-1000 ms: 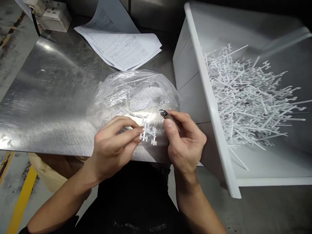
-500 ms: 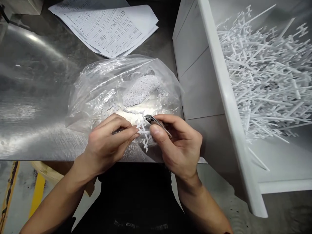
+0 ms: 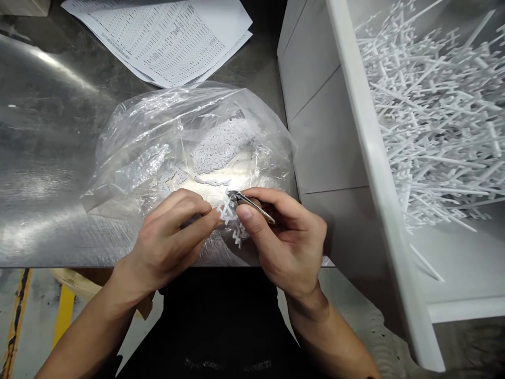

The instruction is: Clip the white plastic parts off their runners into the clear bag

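My left hand (image 3: 169,239) pinches a small white branched plastic sprue (image 3: 225,211) between thumb and fingertips. In my right hand (image 3: 282,237) is a metal nail clipper (image 3: 252,202), gripped between thumb and forefinger. The clipper's jaws touch or overlap the upper end of the sprue; whether they close on it I cannot tell. Just beyond both hands lies a clear plastic bag (image 3: 134,121) with a heap of tiny white pieces (image 3: 223,145) in it. The fingertips of my left hand partly hide the sprue.
To the right stands a white open-sided bin (image 3: 371,142) full of white plastic sprues (image 3: 442,116), its near wall rising beside my right hand. Printed sheets (image 3: 165,42) lie at the back of the metal table (image 3: 39,147). Below the table's front edge is a yellow-striped floor (image 3: 63,316).
The clipper has shifted slightly left and lies flatter across the sprue's upper end. The sprue has turned a little in my left fingers. The whole view has shifted slightly.
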`<action>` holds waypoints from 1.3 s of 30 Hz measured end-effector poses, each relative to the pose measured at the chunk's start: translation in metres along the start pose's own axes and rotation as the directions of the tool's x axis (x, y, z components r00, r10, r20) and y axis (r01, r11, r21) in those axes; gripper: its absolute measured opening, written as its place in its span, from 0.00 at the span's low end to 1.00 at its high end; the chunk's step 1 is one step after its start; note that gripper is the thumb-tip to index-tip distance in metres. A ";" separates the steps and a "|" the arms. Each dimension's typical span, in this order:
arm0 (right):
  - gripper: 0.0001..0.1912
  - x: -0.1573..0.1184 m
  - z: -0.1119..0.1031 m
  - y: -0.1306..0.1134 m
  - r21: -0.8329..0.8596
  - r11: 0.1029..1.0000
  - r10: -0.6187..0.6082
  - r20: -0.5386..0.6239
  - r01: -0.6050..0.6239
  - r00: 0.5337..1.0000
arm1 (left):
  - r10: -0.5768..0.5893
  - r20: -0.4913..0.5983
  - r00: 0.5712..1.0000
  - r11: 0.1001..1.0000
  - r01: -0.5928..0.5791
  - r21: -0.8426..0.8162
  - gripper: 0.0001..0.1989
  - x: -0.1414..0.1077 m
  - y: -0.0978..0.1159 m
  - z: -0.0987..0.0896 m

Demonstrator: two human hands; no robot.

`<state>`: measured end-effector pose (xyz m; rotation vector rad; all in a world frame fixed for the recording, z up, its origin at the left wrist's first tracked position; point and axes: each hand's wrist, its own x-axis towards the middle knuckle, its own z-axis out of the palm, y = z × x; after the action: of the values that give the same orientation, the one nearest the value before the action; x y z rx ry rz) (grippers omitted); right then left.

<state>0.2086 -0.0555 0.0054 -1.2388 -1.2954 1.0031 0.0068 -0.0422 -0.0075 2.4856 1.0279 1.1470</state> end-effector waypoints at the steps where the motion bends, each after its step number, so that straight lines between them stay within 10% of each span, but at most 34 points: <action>1: 0.05 0.001 0.000 -0.001 -0.003 1.000 -0.001 -0.005 0.001 1.000 | 0.012 0.002 1.000 1.000 -0.012 0.000 0.12 0.000 0.000 0.000; 14: 0.02 0.011 0.005 -0.004 0.098 0.991 0.100 -0.134 -0.087 0.986 | -0.010 0.013 1.000 0.998 0.009 0.063 0.11 0.004 0.001 0.005; 39: 0.06 -0.001 0.003 -0.004 0.045 0.997 -0.056 -0.016 0.057 0.998 | -0.009 -0.004 1.000 0.998 0.009 0.064 0.10 0.002 0.001 0.007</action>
<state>0.2050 -0.0570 0.0091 -1.1669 -1.2825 0.9767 0.0136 -0.0405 -0.0105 2.5256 1.0921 1.1343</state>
